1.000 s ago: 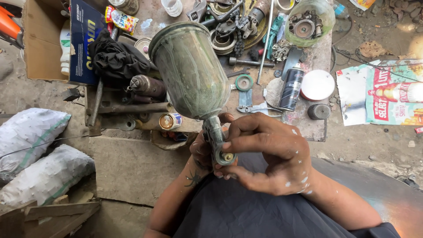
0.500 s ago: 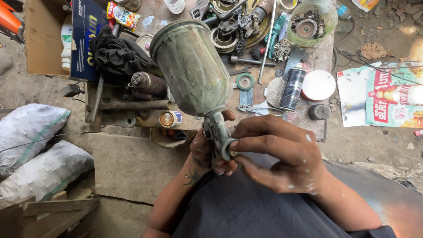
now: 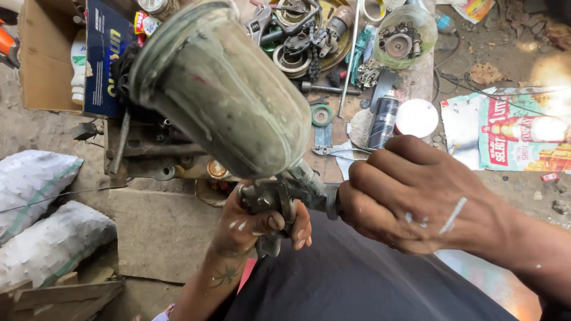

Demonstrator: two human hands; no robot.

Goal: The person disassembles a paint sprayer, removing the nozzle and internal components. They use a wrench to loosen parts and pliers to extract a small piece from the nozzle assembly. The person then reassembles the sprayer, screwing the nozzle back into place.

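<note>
While my left hand [image 3: 256, 223] clamps the spray gun [image 3: 279, 199] body, my right hand [image 3: 416, 199] wraps its rear end. Its grimy, paint-crusted green cup [image 3: 223, 89] tilts up and left.

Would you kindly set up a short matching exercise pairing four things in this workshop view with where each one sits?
Things:
1. spray gun cup
2. white round lid
3. cardboard box
4. woven sacks

Places:
A. on the ground at the lower left
B. at the top left corner
C. beside the dark spray can, right of centre
D. raised in the middle, above the left hand and right hand

Pairs: 1-D, 2-C, 3-B, 4-A
</note>
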